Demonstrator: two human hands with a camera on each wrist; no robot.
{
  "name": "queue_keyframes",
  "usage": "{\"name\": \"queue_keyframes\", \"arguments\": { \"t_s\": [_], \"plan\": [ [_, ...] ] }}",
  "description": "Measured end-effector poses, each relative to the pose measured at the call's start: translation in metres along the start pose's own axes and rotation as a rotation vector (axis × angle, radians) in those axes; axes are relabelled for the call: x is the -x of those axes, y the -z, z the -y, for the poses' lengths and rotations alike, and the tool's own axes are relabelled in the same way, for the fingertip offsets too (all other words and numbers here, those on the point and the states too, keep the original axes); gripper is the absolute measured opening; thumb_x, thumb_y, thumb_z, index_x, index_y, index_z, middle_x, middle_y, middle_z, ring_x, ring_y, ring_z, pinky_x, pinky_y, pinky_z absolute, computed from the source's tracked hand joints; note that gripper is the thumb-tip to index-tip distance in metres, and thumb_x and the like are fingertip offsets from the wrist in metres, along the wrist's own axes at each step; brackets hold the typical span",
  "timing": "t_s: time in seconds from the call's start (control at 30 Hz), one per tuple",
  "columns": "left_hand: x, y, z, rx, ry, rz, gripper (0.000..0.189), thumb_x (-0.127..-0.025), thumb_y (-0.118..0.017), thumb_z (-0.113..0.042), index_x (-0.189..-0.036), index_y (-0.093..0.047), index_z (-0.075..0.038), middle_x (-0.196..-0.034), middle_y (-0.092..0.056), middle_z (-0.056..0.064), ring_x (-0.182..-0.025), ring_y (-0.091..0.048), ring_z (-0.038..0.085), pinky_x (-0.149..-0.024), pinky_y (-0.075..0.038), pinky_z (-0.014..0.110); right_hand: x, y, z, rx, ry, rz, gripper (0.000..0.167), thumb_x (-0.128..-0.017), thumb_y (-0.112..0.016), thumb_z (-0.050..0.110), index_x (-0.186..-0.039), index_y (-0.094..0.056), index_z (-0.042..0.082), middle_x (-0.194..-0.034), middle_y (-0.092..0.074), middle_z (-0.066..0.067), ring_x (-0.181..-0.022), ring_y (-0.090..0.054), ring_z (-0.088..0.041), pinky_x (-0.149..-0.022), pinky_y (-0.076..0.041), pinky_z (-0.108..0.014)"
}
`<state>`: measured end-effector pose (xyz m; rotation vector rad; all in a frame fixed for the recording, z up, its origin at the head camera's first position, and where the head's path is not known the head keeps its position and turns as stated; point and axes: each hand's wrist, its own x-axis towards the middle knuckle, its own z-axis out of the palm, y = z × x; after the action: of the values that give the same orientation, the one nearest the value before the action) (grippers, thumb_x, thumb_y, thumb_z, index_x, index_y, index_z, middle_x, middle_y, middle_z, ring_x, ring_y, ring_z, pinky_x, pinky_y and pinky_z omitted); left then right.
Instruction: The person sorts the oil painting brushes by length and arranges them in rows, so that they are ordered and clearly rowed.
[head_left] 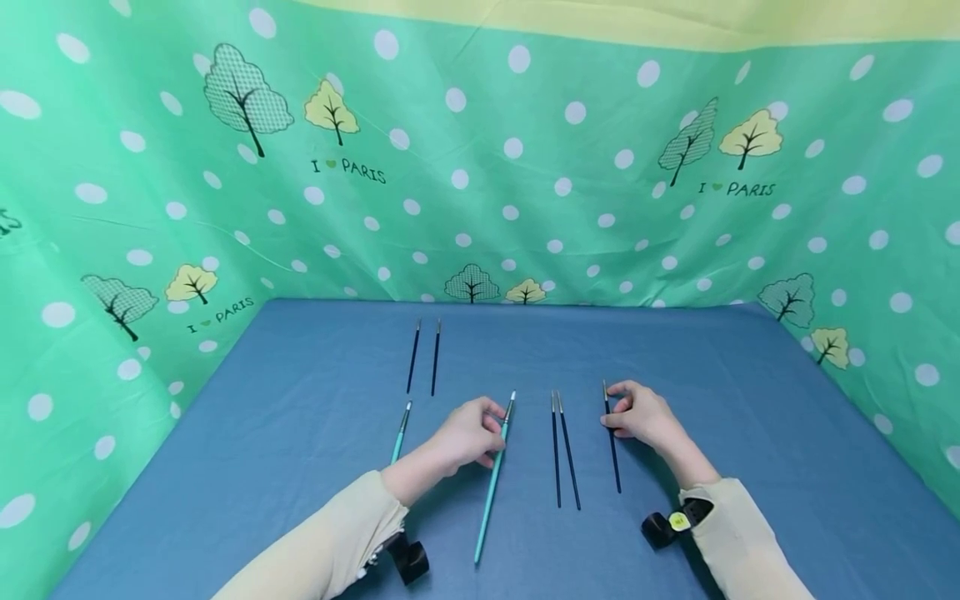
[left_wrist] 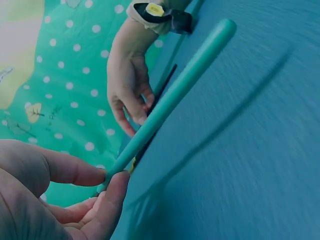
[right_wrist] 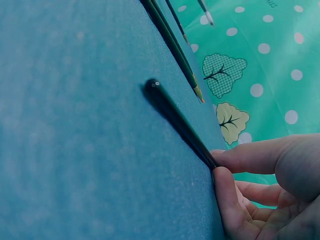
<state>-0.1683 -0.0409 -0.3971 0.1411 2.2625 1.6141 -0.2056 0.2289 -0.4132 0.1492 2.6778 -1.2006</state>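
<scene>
The green curtain [head_left: 420, 83] borders the far edge of your blue desk [head_left: 712, 350], which extends well beyond your right hand [head_left: 641, 417], giving lateral room. The fingers of your left hand [head_left: 468, 432] pinch the turquoise brush [head_left: 491, 492] near its bristles, likely for tip control. Your right fingers [right_wrist: 255, 157] likewise pinch a slimmer black brush [head_left: 616, 467], right of two paired brushes [head_left: 557, 454].

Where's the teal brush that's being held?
In the head view, the teal brush is low in the middle, pinched by the left hand, left of two dark brushes.
</scene>
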Motion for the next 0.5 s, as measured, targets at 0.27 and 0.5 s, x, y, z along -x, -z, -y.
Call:
{"name": "queue_keyframes", "arguments": {
  "t_s": [0.27,0.5],
  "plan": [
    [0.016,0.022,0.014,0.025,0.026,-0.029,0.036,-0.077,-0.058,0.009,-0.112,-0.051,0.005,-0.085,-0.048,0.01,-0.06,-0.055,0.016,-0.053,-0.055,0.03,0.0,0.0,0.001,-0.004,-0.008,0.004,0.052,-0.079,-0.069,0.008,-0.125,-0.046,0.002,-0.085,-0.053,-0.011,-0.066,-0.057,-0.017,-0.059,-0.055,-0.028],
    [0.031,0.041,0.019,0.044,0.055,-0.085,0.037,-0.078,-0.059,0.009,-0.114,-0.052,0.004,-0.091,-0.053,0.013,-0.063,-0.056,0.017,-0.053,-0.055,0.032,0.0,0.0,0.001,-0.005,0.001,0.002,0.051,-0.079,-0.068,0.007,-0.124,-0.046,0.001,-0.085,-0.052,-0.011,-0.066,-0.057,-0.017,-0.06,-0.055,-0.028]
  ]
}}
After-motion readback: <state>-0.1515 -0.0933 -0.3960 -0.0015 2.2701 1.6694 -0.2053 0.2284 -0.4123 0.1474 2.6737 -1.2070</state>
